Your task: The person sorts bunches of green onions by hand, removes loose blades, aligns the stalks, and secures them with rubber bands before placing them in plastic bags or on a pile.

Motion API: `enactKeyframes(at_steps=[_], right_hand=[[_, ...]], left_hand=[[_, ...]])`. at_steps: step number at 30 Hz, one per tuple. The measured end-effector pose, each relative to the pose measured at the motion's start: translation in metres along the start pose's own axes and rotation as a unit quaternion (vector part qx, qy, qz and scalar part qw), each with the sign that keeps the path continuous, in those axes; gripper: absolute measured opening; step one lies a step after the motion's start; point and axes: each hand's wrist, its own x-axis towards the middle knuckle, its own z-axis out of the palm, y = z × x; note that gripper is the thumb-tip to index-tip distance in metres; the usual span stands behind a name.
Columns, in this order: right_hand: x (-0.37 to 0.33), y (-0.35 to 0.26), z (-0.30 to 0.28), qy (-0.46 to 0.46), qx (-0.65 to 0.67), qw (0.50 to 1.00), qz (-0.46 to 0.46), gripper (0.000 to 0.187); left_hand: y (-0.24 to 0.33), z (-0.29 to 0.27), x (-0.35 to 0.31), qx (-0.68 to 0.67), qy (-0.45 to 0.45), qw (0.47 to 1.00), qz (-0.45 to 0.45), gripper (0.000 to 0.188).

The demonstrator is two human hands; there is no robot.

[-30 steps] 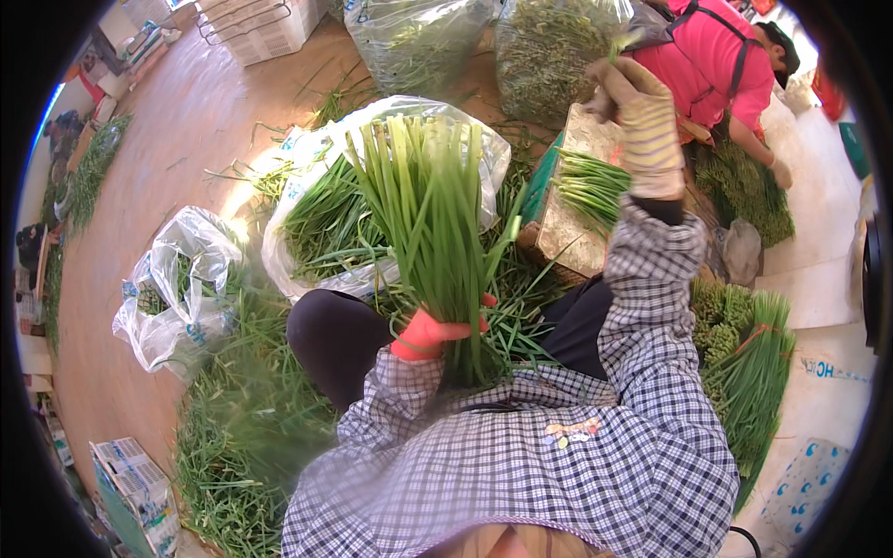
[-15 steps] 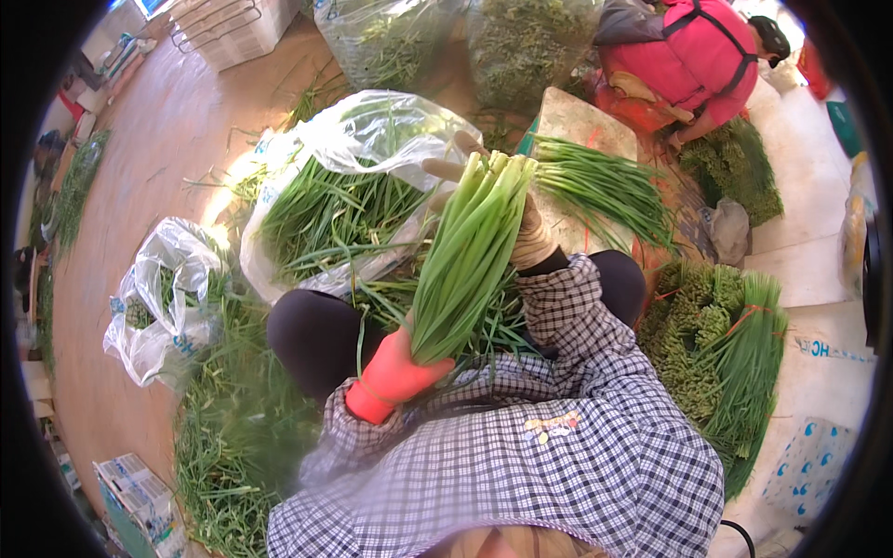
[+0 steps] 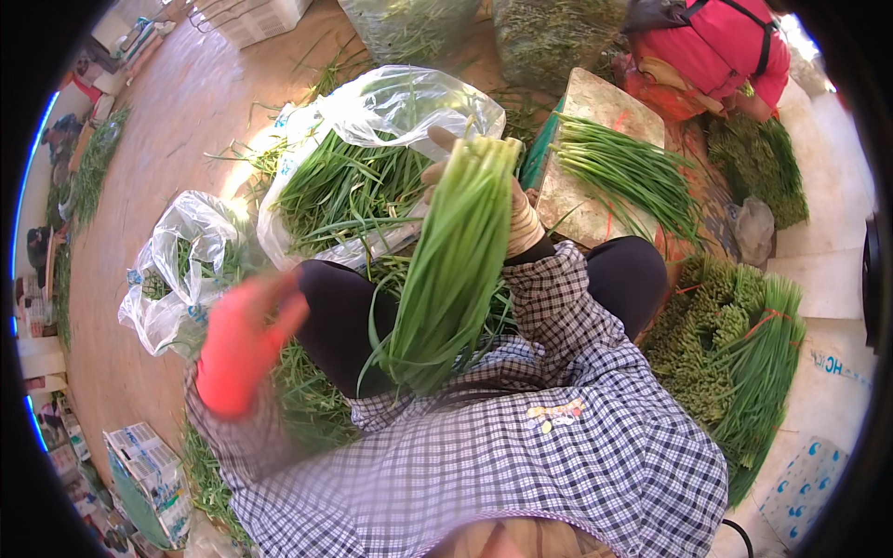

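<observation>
A thick bunch of garlic chives [image 3: 453, 270] hangs in front of me, pale cut ends up and green leaves trailing down toward my lap. My right hand [image 3: 523, 219], in a tan glove, is closed around the bunch near its pale ends, and part of the fingers is hidden behind the stalks. My left hand [image 3: 244, 344], in a red glove, is off to the left, apart from the bunch. It is blurred, but thumb and fingers look spread with nothing between them. An open clear plastic bag [image 3: 409, 107] of loose chives [image 3: 358, 186] lies just beyond my knees.
A board [image 3: 595, 102] ahead right bears another chive bunch [image 3: 628, 172]. Tied bundles with bud tips [image 3: 698, 325] lie at my right. A smaller plastic bag [image 3: 172, 307] and loose greens sit left. A co-worker in pink [image 3: 712, 46] bends at far right.
My left hand has let go of the leafy end of the bunch and swung away to the left. The bunch stays in my right hand, its leaves now hanging looser.
</observation>
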Motion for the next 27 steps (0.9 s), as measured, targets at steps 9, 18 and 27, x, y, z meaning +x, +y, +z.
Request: enactKeyframes(at_steps=[9,18,27], right_hand=[[0.028,0.004,0.055,0.230,-0.301,0.925,-0.007,0.050],[0.029,0.002,0.054,0.247,-0.146,0.958,0.007,0.045],[0.023,-0.027,0.054,0.239,-0.173,0.955,-0.018,0.033]], left_hand=[[0.048,0.052,0.130,-0.437,0.095,0.883,0.141,0.081],[0.046,0.041,0.130,-0.494,0.092,0.861,0.081,0.071],[0.062,0.042,0.140,-0.624,0.101,0.774,0.048,0.070]])
